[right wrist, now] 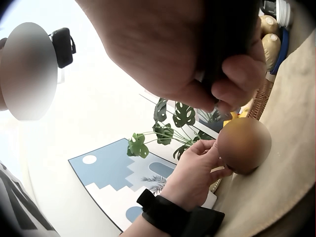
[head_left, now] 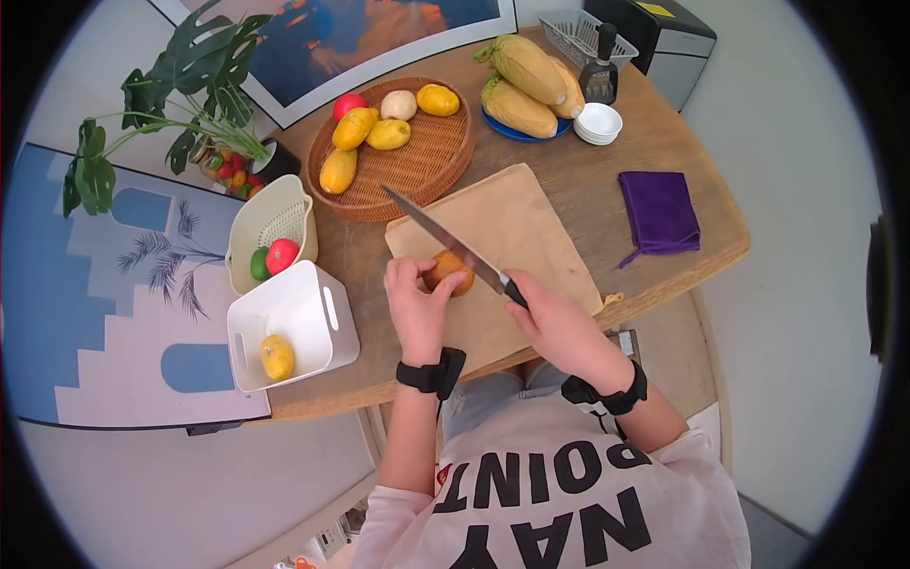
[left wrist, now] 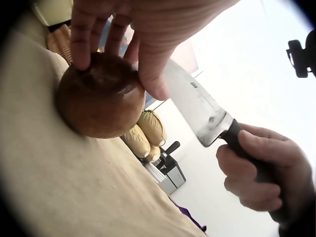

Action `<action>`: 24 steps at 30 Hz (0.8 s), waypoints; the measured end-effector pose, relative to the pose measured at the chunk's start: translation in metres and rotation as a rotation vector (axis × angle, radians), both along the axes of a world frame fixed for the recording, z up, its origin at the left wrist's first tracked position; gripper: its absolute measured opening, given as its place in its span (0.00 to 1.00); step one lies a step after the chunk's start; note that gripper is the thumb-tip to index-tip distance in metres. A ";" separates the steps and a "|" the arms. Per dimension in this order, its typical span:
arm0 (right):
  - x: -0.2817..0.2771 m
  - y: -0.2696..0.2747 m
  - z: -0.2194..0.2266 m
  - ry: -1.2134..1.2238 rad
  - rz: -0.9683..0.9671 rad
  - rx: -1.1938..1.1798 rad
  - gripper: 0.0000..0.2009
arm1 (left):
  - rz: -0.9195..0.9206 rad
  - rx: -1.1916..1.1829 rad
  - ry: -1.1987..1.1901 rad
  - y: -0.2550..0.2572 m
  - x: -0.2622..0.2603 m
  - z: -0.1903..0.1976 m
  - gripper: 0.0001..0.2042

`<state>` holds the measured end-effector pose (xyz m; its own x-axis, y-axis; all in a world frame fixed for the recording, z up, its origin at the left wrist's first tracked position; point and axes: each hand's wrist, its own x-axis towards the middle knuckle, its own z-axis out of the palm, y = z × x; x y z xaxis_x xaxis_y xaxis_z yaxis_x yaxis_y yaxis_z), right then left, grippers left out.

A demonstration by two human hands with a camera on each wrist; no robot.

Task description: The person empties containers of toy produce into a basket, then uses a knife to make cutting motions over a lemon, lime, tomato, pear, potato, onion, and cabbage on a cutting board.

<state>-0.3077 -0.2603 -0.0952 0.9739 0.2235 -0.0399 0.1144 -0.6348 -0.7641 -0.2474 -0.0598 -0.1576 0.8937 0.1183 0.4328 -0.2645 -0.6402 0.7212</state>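
A round, brownish-orange fruit (head_left: 449,273) sits on the light tan cutting board (head_left: 531,223). With fingertips and thumb, my left hand (head_left: 418,308) pinches it from either side. In the left wrist view the fruit (left wrist: 101,106) looks whole, with a dark hollow on top. My right hand (head_left: 561,327) grips the black handle of a large kitchen knife (head_left: 441,235). In the head view the blade passes over the fruit toward the upper left. Seen from the left wrist, the knife blade (left wrist: 197,106) is raised beside the left thumb, apart from the fruit.
Behind the board lies a wicker tray (head_left: 417,161) of yellow fruits. A white bin (head_left: 332,332) and a pale green colander (head_left: 301,204) stand left. Corn cobs (head_left: 521,109), white bowls (head_left: 597,121) and a purple cloth (head_left: 661,211) are to the right.
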 end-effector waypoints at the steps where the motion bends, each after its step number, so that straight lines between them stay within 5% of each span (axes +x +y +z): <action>1: 0.000 0.001 0.006 0.019 -0.016 0.006 0.15 | 0.004 -0.024 0.027 0.001 -0.001 -0.001 0.18; 24: 0.004 0.003 -0.002 -0.042 0.008 -0.024 0.17 | -0.009 -0.065 0.055 0.003 0.001 -0.008 0.22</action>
<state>-0.3042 -0.2577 -0.0975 0.9730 0.2308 -0.0043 0.1513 -0.6515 -0.7434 -0.2462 -0.0565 -0.1654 0.9172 0.1365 0.3744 -0.2286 -0.5896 0.7747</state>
